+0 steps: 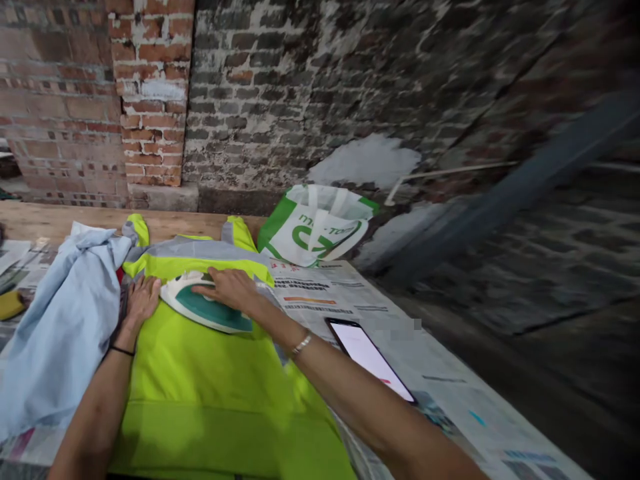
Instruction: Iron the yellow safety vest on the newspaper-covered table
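Observation:
A bright yellow-green sweatshirt (200,380) with grey bands lies spread over the table, its sleeves toward the wall. On its upper part rests a white and teal clothes iron (213,310), tip pointing right. My right hand (230,288) is wrapped over the iron's handle, which it partly hides. To the left, my left hand (141,300) lies flat with fingers stretched on the garment's edge, just beside the iron's heel. A light blue cloth garment (65,320) lies crumpled along my left forearm.
Newspaper (430,360) covers the table on the right, with a lit phone (370,357) on it. A white and green shopping bag (320,227) stands at the back near the brick wall (280,100). Something yellow (11,305) lies at far left.

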{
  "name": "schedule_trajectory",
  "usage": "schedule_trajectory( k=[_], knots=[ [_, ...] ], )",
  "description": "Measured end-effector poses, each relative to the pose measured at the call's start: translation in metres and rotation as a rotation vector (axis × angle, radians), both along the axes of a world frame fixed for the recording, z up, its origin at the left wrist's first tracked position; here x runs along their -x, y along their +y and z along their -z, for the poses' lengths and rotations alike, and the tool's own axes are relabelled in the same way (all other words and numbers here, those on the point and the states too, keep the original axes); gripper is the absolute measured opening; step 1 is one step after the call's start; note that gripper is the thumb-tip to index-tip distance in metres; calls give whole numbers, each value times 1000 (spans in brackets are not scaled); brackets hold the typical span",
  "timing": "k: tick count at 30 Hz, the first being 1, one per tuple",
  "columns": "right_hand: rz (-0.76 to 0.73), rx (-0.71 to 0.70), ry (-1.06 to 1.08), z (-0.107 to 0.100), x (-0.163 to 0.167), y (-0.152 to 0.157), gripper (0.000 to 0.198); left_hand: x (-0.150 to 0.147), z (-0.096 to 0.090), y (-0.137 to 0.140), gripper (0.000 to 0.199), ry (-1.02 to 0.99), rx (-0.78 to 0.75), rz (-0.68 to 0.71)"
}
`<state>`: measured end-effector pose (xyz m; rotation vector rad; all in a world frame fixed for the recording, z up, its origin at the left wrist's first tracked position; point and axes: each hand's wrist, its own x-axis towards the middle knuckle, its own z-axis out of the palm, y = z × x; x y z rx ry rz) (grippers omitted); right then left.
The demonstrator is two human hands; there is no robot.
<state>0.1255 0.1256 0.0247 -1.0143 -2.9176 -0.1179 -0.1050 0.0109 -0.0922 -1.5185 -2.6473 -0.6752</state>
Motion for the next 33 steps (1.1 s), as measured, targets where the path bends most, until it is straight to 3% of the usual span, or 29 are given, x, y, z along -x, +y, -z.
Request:
schedule_trajectory(
  k=[5,7,15,19,23,27,33],
  knots=[
    [-278,0,6,12,-51,-16,67,-1,4,1,54,-20,-7,-6],
    [-301,-10,12,14,-57,-17,68,-1,5,1,54,-23,-8,-2],
    [131,-29,24,3,-3,20,72,0,4,1,54,-2,-8,-4],
    [232,-49,96,2,24,42,72,0,3,1,55,-1,-2,-7],
    [242,-49,123,2,30,44,71,1,2,1,53,1,-5,-6],
    [150,-12,58,0,9,24,70,1,2,1,52,5,-14,-8],
    [-24,-41,4,14,-55,-10,67,-1,4,0,51,0,-18,5]
  ],
)
